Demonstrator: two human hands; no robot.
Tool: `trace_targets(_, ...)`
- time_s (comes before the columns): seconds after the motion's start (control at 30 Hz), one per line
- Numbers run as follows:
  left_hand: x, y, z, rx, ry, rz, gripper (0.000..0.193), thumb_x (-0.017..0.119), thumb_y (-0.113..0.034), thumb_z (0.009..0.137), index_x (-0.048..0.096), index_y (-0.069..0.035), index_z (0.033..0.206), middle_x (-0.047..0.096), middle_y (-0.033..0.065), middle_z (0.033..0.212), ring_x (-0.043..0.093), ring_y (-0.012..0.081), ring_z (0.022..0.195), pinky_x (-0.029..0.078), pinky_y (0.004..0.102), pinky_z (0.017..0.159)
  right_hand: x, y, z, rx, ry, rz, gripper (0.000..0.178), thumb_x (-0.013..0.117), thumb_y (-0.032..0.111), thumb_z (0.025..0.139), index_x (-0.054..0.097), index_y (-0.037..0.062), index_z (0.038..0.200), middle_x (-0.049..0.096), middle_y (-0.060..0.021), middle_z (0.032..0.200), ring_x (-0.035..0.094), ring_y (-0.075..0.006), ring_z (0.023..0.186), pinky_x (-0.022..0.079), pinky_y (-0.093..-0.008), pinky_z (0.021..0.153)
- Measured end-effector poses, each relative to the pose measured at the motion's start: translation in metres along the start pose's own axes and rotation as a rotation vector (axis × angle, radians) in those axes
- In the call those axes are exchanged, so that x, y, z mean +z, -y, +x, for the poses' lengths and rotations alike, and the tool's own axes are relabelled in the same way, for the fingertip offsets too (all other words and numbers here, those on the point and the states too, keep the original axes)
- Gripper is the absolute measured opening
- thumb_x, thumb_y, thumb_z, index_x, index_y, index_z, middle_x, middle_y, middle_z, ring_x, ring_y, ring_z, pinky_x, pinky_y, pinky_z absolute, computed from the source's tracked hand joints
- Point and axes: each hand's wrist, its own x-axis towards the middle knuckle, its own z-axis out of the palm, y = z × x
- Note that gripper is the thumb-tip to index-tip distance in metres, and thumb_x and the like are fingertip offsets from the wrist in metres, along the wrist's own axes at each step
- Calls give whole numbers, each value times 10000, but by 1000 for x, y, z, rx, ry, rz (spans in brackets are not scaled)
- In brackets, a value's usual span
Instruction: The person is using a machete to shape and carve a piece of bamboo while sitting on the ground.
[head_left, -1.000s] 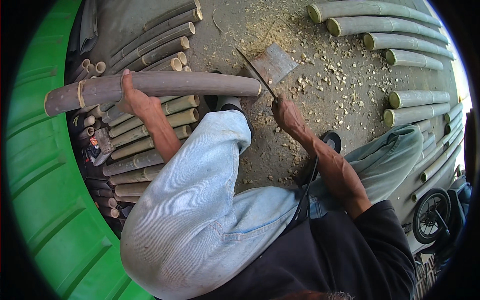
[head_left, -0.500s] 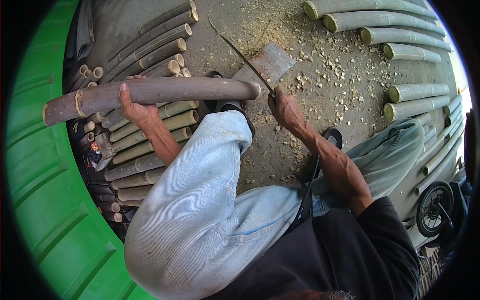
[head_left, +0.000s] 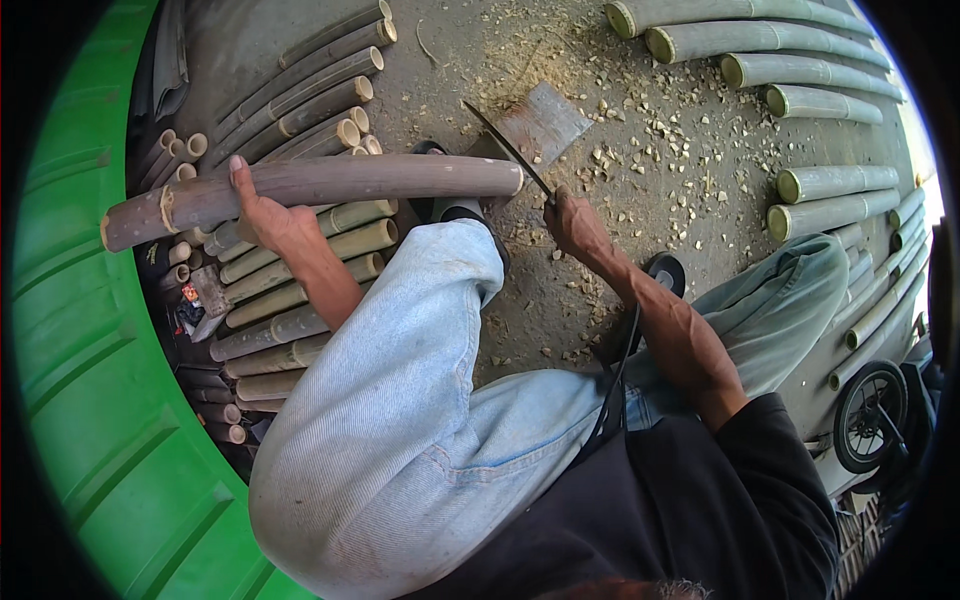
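Observation:
A thick brownish bamboo length (head_left: 380,178) lies across above my left knee, its cut end pointing right. My left hand (head_left: 277,222) is closed round it from below, thumb up along its near side; the other fingers are hidden behind the bamboo. My right hand (head_left: 578,222) grips the handle of a long dark-bladed knife (head_left: 505,143). The blade slants up and left, just beyond the bamboo's right end; I cannot tell whether they touch. Beneath the blade, a flat wooden block (head_left: 548,122) rests on the ground among chips.
Stacked bamboo pieces (head_left: 310,240) lie at the left, beside a green ribbed panel (head_left: 90,380). More bamboo lengths (head_left: 770,38) lie at the far right. Pale wood chips (head_left: 660,150) litter the ground. A small black wheel (head_left: 868,418) stands at the right edge.
The bamboo has shifted slightly right. My left thumb now points up, and its fingertips have gone out of sight behind the bamboo. The knife and right hand have moved a little right and nearer.

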Motion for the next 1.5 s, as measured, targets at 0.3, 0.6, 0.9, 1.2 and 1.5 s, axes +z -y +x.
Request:
trace_targets(0.3,-2,13,12,42,52,-36,375,741,-261,894,584,-37,1150,586,98,1026,620,264,947,528,435,865,-11,27,14,-287,-427,162,216,631,172,986,523,-12,1023,665,-265,753,674,-452,646,509,-528,562)
trace_targets(0.6,-16,16,13,28,218,-182,344,726,-252,891,605,13,1072,622,135,999,657,284,917,556,444,862,-19,27,18,-114,-218,75,229,616,165,972,517,-32,1036,661,-307,760,684,-488,716,518,-550,612)
trace_targets(0.9,-29,19,21,53,306,-124,378,678,-315,901,599,7,1084,631,135,996,653,279,945,545,461,903,-6,13,11,-29,-74,-62,207,579,164,982,510,-29,952,639,-304,720,670,-485,685,499,-562,591)
trace_targets(1.2,-34,20,17,47,221,-142,371,678,-294,902,597,12,1097,637,140,1008,658,283,936,551,455,897,-4,33,10,-63,-170,31,238,603,189,987,482,-15,1007,658,-287,730,663,-501,666,500,-579,599)
trace_targets(1.5,-26,20,13,55,220,-160,369,697,-272,892,596,19,1096,638,138,981,660,282,915,560,441,869,-18,37,14,-317,-325,197,263,687,159,937,498,-19,983,648,-272,711,674,-457,659,509,-535,581)
